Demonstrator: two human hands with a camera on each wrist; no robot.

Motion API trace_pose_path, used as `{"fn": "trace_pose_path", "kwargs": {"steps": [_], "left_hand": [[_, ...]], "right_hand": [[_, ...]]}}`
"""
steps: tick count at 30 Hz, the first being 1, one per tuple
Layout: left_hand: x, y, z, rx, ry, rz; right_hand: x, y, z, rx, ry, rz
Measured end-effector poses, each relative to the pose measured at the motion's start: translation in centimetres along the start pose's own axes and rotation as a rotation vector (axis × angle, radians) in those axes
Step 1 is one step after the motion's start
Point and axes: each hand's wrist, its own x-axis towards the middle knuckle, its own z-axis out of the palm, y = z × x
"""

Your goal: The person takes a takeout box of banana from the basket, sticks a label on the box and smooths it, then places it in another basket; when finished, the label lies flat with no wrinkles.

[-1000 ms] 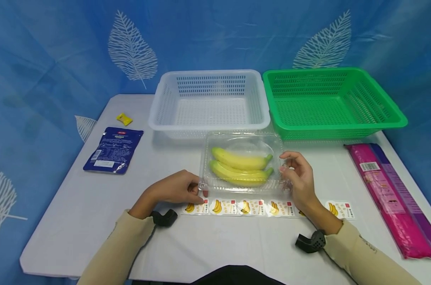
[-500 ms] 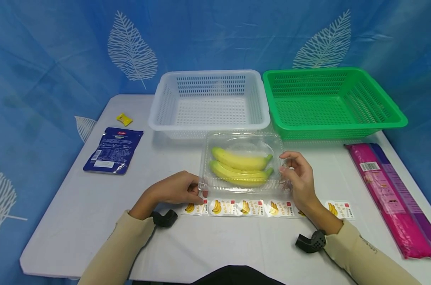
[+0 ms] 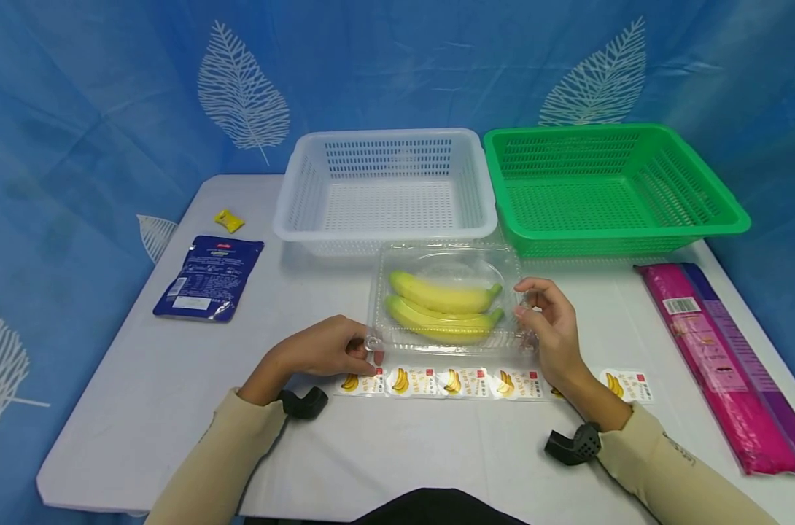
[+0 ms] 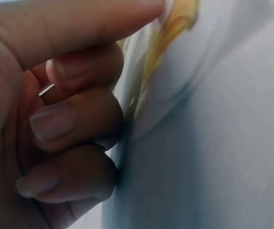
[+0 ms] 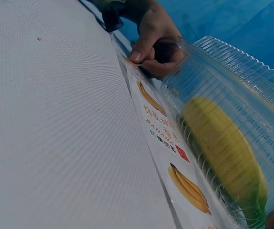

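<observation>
Flanking a ribbed clear-plastic box (image 3: 450, 349), curved bananas (image 3: 437, 294) inside — two hands (image 3: 325, 346) (image 3: 552, 332)

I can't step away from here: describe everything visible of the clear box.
The clear box looks like thin plastic, rectangular, ribbed around its edges. Yellow bananas show inside. It sits between the white basket and label strip. The right hand is at its right edge, the left hand near its front left corner; grip unclear.
</observation>
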Motion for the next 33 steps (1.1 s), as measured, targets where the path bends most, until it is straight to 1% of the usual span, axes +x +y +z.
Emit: {"fn": "trace_pose_path", "kwargs": {"steps": [4, 9, 17, 26, 29, 33], "left_hand": [[0.01, -0.05, -0.01, -0.024, -0.012, 0.022], [0.02, -0.18, 0.00, -0.025, -0.015, 0.040], [0.04, -0.03, 0.01, 0.040, -0.007, 0.043], [-0.04, 0.49, 0.31, 0.069, -0.005, 0.062], [0.03, 0.69, 0.52, 0.068, -0.008, 0.052], [0.11, 0.69, 0.42, 0.051, -0.013, 0.024]], "right_hand": [[-0.02, 0.01, -0.02, -0.005, -0.003, -0.001], [-0.02, 0.05, -0.05, -0.004, -0.004, -0.005], [-0.05, 0.05, -0.03, -0.001, -0.006, -0.006], [-0.04, 0.01, 0.02, 0.003, -0.004, -0.008], [-0.05, 0.04, -0.03, 0.003, -0.004, -0.008], [-0.07, 0.19, -0.06, 0.005, 0.000, -0.011]]}}
